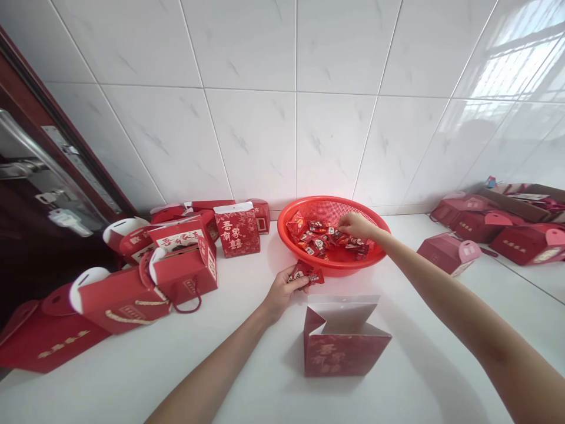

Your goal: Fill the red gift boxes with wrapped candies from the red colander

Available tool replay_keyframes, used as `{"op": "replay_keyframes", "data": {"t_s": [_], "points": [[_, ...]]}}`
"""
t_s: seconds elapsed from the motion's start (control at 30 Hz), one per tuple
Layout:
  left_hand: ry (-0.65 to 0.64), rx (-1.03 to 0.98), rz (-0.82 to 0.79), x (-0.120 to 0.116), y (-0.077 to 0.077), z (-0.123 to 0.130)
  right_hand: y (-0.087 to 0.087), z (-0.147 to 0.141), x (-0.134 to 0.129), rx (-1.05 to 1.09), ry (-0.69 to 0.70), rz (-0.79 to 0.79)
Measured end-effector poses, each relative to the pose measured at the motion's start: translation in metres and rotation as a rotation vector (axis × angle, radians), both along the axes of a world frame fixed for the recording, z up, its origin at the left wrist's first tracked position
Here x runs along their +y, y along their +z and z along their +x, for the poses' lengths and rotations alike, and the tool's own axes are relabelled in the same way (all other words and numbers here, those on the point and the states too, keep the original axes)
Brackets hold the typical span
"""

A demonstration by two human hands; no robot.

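Candies (318, 243) lie in the basket (348, 266), twelve o'clock from the bag (346, 356) — left hand (282, 290) pinching some, right hand (353, 225) bunched inside.

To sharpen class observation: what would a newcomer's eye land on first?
Probably the round red plastic basket of red-wrapped packets near the white tiled wall, with the right hand in it. Next, the open-topped red cardboard box in front, then the red gift boxes crowded at left.
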State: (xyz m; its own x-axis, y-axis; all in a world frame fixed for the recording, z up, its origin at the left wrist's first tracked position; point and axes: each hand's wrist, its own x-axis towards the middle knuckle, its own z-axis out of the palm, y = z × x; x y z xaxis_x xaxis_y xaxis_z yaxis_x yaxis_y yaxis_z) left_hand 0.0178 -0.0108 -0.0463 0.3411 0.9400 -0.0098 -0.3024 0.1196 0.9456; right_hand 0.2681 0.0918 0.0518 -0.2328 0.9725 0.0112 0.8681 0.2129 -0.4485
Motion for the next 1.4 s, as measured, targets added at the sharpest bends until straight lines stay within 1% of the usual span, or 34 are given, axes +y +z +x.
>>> {"op": "replay_keyframes", "data": {"t_s": [0.1,0.17,0.3,0.4,0.5,0.6,0.77,0.9,1.1,1.27,1.4], "points": [[0.0,0.0,-0.003,0.0,-0.001,0.0,0.001,0.005,-0.004,-0.091,0.006,-0.055],[0.0,0.001,-0.003,0.0,-0.001,0.0,0.001,0.009,-0.006,-0.157,-0.02,-0.07],[0.004,0.006,-0.002,0.0,-0.001,0.0,-0.005,0.013,-0.005,-0.282,-0.095,-0.13],[0.004,0.011,-0.001,0.0,0.001,0.0,-0.009,0.013,-0.005,-0.309,-0.101,-0.179],[0.004,0.012,0.003,-0.001,0.001,0.0,-0.009,0.012,-0.007,-0.25,-0.086,-0.164],[0.005,0.01,0.007,-0.001,0.001,0.0,-0.006,0.011,-0.008,-0.112,-0.05,-0.152],[0.008,0.01,0.011,0.0,0.0,0.0,-0.005,0.015,-0.007,0.167,0.007,-0.202],[0.006,0.013,0.015,0.0,-0.001,-0.001,-0.008,0.019,-0.005,0.295,0.004,-0.238],[0.003,0.022,0.017,0.0,-0.003,-0.001,-0.011,0.019,-0.004,0.34,-0.038,-0.22],[0.002,0.025,0.015,0.0,0.0,0.0,-0.007,0.015,-0.006,0.311,-0.107,-0.159],[0.004,0.027,0.015,-0.001,0.0,0.0,-0.005,0.013,-0.01,0.251,-0.117,-0.151]]}}
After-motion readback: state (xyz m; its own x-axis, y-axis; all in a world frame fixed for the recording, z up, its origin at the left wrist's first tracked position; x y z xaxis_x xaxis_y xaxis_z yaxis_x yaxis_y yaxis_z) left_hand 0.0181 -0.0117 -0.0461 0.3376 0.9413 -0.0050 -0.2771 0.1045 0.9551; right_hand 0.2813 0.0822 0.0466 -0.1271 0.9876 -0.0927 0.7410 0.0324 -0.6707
